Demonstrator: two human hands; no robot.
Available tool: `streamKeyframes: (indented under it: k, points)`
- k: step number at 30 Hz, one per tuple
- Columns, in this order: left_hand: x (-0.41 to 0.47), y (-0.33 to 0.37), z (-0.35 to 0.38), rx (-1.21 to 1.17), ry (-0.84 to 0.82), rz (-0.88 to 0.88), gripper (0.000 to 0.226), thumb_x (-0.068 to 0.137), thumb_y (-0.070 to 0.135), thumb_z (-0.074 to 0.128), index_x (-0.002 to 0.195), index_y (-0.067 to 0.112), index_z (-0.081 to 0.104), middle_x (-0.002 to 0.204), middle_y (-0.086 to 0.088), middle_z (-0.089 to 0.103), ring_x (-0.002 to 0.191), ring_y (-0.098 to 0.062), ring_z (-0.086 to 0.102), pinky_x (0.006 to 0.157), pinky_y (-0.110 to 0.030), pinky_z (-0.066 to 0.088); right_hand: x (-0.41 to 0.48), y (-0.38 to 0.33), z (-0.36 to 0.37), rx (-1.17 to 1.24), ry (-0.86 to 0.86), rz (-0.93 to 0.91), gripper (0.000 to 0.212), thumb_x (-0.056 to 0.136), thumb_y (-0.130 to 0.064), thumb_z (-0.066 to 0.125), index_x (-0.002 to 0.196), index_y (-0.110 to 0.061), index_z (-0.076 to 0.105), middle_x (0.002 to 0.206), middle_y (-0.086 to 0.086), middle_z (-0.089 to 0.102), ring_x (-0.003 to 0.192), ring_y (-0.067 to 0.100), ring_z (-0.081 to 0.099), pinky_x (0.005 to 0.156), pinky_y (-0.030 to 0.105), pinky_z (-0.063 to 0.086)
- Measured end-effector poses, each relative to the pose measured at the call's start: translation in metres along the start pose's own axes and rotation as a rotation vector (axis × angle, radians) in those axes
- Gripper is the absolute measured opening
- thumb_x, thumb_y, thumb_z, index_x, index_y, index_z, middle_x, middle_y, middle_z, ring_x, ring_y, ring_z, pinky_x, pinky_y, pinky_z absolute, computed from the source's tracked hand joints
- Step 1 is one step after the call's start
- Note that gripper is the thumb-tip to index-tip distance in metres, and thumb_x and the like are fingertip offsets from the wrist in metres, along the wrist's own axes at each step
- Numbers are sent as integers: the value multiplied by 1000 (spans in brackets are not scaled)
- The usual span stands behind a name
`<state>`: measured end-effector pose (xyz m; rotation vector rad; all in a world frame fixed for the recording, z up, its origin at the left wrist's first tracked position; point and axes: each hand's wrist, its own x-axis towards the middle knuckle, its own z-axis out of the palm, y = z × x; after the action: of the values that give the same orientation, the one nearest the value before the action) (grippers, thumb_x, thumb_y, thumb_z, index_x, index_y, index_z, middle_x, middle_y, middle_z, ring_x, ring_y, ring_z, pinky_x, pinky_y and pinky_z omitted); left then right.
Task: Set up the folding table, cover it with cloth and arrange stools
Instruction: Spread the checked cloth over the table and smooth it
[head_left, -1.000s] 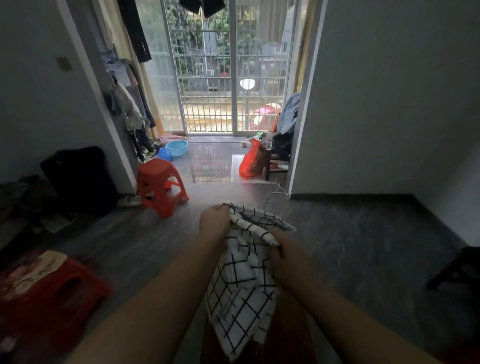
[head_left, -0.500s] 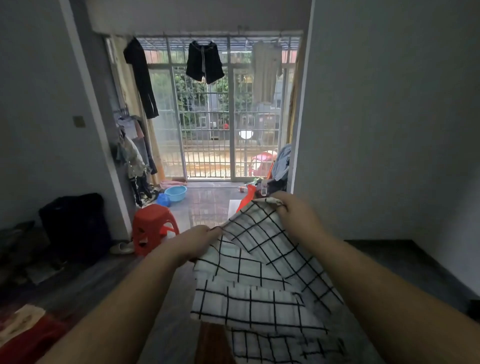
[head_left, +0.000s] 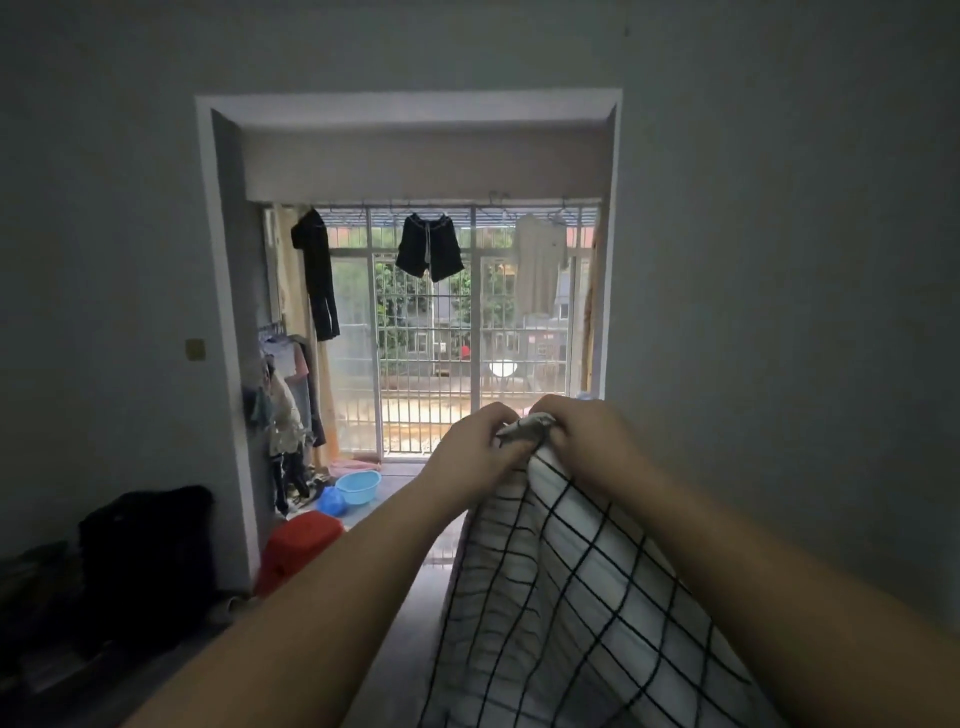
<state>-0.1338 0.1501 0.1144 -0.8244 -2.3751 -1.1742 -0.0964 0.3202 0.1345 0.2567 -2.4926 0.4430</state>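
Room dim, grey walls in shadow; sole light is daylight through the barred balcony door (head_left: 431, 338), bright and slightly washed out; hanging clothes (head_left: 430, 254) backlit to silhouettes; lower left corner near black, dark bag (head_left: 148, 545) without detail; red stool (head_left: 298, 545) blurred soft; checked cloth (head_left: 571, 597) fairly sharp; wide-angle bending at the edges.

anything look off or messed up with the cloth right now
No tear or spill shows. The checked cloth hangs bunched, pinched at its top by the left hand and right hand close together, not yet spread out.
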Motion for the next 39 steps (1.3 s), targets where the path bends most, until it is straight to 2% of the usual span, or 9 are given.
streamKeyframes:
  k: [10,16,20,23,28,31,34,36,39]
  points:
    - [27,4,-9,-38,64,61,19,94,35,61,79,27,54,78,7,61,77,-11,55,64,-28,40,-8,27,-6,280,-2,166,37,75,-58,57,109,-45,57,98,-19,68,92,5,64,86,39,55]
    - [34,0,-40,-153,130,71,13,93,32,63,87,20,61,84,-3,64,85,-23,61,68,-33,44,-6,35,-23,347,2,174,15,87,-24,66,90,-39,64,85,-19,67,75,-7,61,76,22,50]
    - [31,-4,-56,-152,51,92,6,90,25,64,84,25,61,81,2,62,73,-9,56,68,-31,43,0,31,-14,204,30,176,17,87,-24,65,73,-32,58,69,-10,58,70,2,54,72,25,39]
    - [25,-6,-69,-164,-43,81,15,76,28,63,89,22,67,87,-11,66,74,-13,56,70,-33,44,7,22,-17,119,139,201,10,90,-26,61,91,-35,65,83,-14,58,89,16,59,76,31,46]
    - [10,-16,-83,-176,-265,41,10,77,30,72,86,26,70,83,-2,65,77,-12,59,75,-41,50,12,8,-18,32,221,159,21,95,-18,53,106,-25,70,103,-8,63,101,18,57,86,39,50]
    - [3,-26,-88,-360,-444,-26,25,88,18,71,113,17,67,112,-18,68,102,-28,66,97,-52,50,13,5,-11,63,212,153,23,95,-14,50,107,-22,67,105,-5,62,100,19,55,85,40,50]
    - [1,-26,-94,-534,-557,-106,35,97,19,63,132,18,59,120,-5,70,112,-23,66,96,-41,53,12,-1,-7,108,175,108,20,96,-10,47,105,-21,62,100,-7,57,97,18,54,82,37,47]
    - [4,-23,-91,-593,-533,-120,34,98,24,61,132,28,60,123,-3,69,111,-21,67,87,-37,56,12,-7,-5,153,149,72,19,96,-9,45,99,-24,56,97,-7,56,93,17,53,77,35,45]
    - [7,-17,-79,-300,-252,71,44,96,15,64,127,46,59,126,2,64,103,-12,69,84,-29,55,12,-19,-2,197,141,10,21,96,-11,46,95,-30,52,93,-8,57,88,11,52,70,29,40]
